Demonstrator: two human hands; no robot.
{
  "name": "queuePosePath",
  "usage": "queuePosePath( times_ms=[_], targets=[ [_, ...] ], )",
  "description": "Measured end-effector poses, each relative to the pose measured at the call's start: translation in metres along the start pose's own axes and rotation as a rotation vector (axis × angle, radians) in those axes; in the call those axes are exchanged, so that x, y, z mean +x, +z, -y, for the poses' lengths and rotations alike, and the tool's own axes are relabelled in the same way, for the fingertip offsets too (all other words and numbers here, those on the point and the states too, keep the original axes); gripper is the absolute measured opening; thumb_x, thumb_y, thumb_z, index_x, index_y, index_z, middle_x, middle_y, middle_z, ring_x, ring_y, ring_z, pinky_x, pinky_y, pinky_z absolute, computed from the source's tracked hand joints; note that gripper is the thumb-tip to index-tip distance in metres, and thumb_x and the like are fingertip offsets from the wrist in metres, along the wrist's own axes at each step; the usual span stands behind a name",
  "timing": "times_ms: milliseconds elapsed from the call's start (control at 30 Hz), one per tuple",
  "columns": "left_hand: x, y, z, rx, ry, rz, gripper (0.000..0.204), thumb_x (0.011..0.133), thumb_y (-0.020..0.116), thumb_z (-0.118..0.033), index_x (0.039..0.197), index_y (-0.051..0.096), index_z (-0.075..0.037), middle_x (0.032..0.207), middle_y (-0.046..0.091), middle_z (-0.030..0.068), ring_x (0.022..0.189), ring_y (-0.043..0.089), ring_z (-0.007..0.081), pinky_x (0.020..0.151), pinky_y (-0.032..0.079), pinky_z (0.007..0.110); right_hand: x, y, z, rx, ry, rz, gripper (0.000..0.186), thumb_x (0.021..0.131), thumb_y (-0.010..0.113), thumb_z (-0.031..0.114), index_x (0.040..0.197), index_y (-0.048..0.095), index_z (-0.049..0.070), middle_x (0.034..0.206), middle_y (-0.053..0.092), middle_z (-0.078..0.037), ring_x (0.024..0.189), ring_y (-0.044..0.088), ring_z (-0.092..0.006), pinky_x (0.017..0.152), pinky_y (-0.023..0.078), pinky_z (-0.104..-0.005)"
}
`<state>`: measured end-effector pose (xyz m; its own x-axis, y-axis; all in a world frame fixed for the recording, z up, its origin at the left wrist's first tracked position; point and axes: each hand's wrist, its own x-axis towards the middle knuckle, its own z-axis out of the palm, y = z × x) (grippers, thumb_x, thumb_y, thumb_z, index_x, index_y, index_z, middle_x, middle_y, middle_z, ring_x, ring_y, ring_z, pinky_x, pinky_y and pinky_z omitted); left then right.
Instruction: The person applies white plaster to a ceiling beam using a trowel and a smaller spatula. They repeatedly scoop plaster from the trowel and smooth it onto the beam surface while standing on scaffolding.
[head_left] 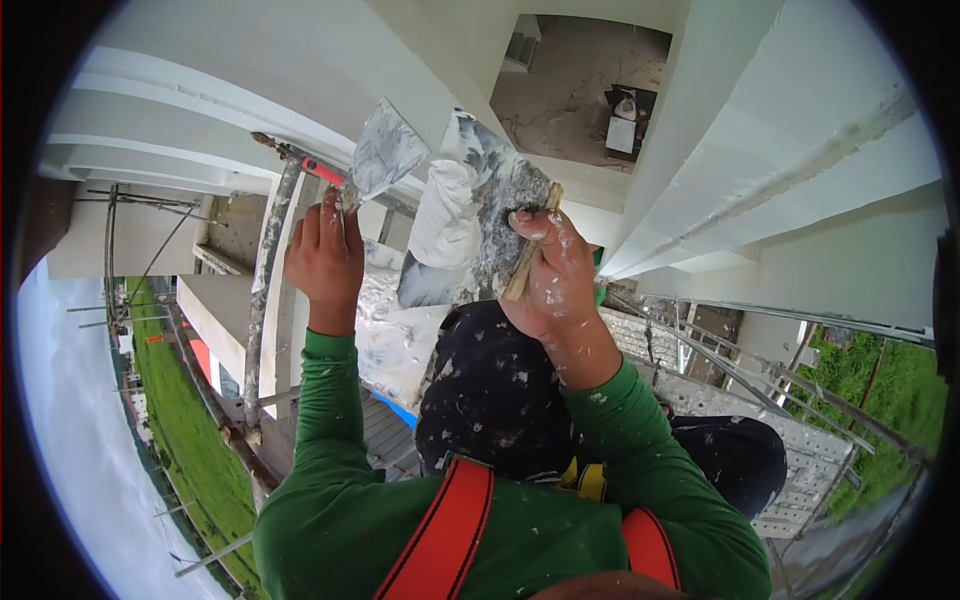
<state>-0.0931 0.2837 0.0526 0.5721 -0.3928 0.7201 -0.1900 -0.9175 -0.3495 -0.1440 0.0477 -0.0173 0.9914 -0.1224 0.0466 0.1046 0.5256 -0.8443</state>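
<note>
My left hand (pixel 322 255) is closed around the grip of a putty knife, whose broad metal blade (pixel 385 150) is smeared with white paste. A red piece (pixel 320 168) shows just above my fingers; I cannot tell whether it belongs to the knife. My right hand (pixel 548 265) grips the wooden strip (pixel 523 268) along the edge of a flat metal plate (pixel 500 215), with my thumb over it. A thick mound of white paste (pixel 450 215) lies on the plate, beside the knife. A whitish smeared surface (pixel 395 345) shows beneath.
Scaffold poles (pixel 268 270) stand to my left. A perforated metal plank (pixel 800 470) is beside my leg at right. Pale walls and beams (pixel 770 130) surround me. A floor with objects (pixel 560 100) lies far below, and grass (pixel 200 460) and sky show at the left.
</note>
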Motion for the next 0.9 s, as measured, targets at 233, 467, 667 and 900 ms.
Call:
queuePosePath(
  times_ms=[233, 467, 667, 900],
  targets=[
    [-0.068, -0.030, 0.003, -1.814, -1.028, 0.365, 0.042, 0.100, 0.051, -0.040, 0.106, 0.055, 0.001, 0.066, 0.050, 0.0047, 0.048, 0.043, 0.0112, 0.043, 0.033, 0.023, 0.004, 0.013, -0.020, 0.215, -0.260, -0.393, 0.020, 0.084, 0.055, -0.006, 0.103, 0.056, -0.004, 0.110, 0.058, -0.019, 0.099, 0.057, -0.0240, 0.077, 0.050, -0.0318],
    [-0.062, -0.066, -0.065, -2.036, -0.906, 0.738, 0.039, 0.103, 0.047, -0.035, 0.117, 0.049, 0.002, 0.073, 0.050, 0.0106, 0.057, 0.047, 0.0148, 0.047, 0.039, 0.023, -0.001, 0.016, 0.016, 0.073, -0.909, -0.381, 0.017, 0.086, 0.049, 0.002, 0.099, 0.053, -0.009, 0.100, 0.056, -0.024, 0.086, 0.056, -0.0234, 0.070, 0.049, -0.0344],
    [-0.038, -0.066, -0.076, -2.247, -0.825, 0.622, 0.037, 0.103, 0.045, -0.039, 0.109, 0.052, -0.003, 0.073, 0.047, 0.0048, 0.056, 0.042, 0.0100, 0.048, 0.037, 0.022, 0.012, -0.010, 0.033, -0.227, -0.789, 0.301, 0.025, 0.074, 0.056, 0.011, 0.092, 0.067, -0.001, 0.085, 0.065, -0.015, 0.070, 0.061, -0.0363, 0.066, 0.052, -0.0414],
    [-0.019, -0.023, -0.074, -1.106, -0.688, 0.092, 0.045, 0.102, 0.048, -0.041, 0.080, 0.053, -0.002, 0.073, 0.055, 0.0049, 0.058, 0.048, 0.0111, 0.052, 0.036, 0.024, 0.026, -0.038, -0.005, 0.213, 0.082, -0.111, 0.014, 0.086, 0.060, 0.015, 0.088, 0.060, 0.001, 0.086, 0.063, -0.009, 0.081, 0.061, -0.0247, 0.074, 0.051, -0.0368]
  ],
)
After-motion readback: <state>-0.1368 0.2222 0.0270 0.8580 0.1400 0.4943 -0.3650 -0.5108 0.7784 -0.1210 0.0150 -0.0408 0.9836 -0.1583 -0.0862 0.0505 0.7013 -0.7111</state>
